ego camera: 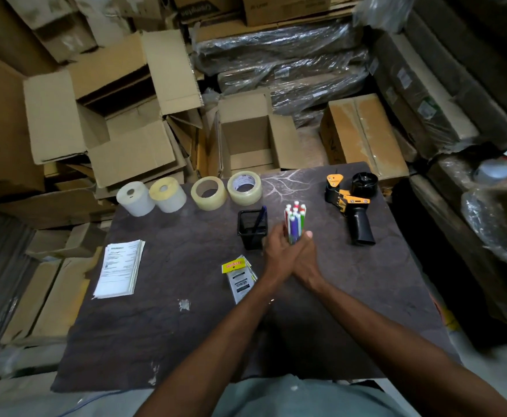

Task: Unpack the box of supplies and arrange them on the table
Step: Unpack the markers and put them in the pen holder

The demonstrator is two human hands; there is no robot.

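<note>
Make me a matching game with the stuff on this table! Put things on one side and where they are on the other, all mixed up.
Things:
1. bundle of pens
2. tape dispenser
3. stack of papers
4. black pen holder

Places:
A. near the table's left edge
B. just left of the pens, with one dark pen inside
C. at the far right of the table
D. held upright between the left hand and the right hand

Pairs: 1-D, 2-C, 3-A, 4-B
</note>
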